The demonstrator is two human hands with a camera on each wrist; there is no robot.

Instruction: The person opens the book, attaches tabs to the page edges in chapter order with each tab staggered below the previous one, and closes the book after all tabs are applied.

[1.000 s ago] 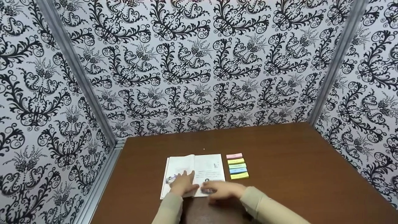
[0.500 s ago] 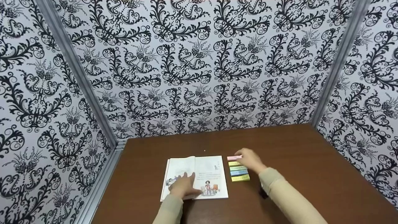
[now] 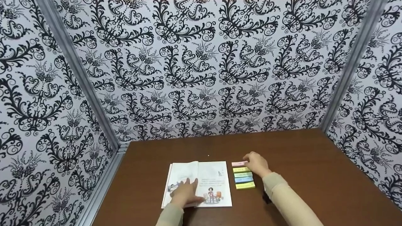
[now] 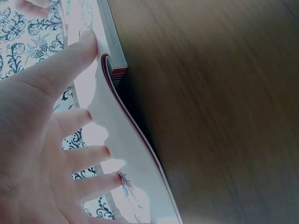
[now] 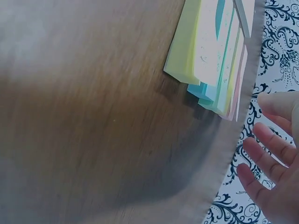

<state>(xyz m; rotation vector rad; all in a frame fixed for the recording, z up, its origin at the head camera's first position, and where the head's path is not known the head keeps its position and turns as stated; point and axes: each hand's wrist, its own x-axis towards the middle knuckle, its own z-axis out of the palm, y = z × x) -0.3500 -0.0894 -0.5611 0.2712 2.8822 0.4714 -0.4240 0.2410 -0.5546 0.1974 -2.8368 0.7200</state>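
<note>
An open picture book [image 3: 212, 172] lies on the brown table. My left hand [image 3: 184, 194] rests across its lower middle, fingers spread and straight; in the left wrist view the thumb [image 4: 77, 53] lies on the right page, and the left page bows up beside the spine. Right of the book, several sticky note pads sit in a column: pink [image 3: 239, 164], yellow [image 3: 241, 169], green [image 3: 243, 174], blue [image 3: 244, 180] and yellow [image 3: 245, 185]. My right hand [image 3: 258, 164] is at the pink pad's right end. In the right wrist view its fingers [image 5: 268, 140] are loosely bent, with nothing visible between them.
Patterned black-and-white walls [image 3: 188, 78] with grey metal posts [image 3: 355, 66] enclose the table [image 3: 292, 157]. A tiny white speck [image 3: 208, 155] lies behind the book. A dark object [image 3: 267, 197] shows under the right wrist.
My right hand has moved from the book's right page to the pink sticky note pad, uncovering the page's picture. My left hand stays on the book, its thumb reaching further onto the right page.
</note>
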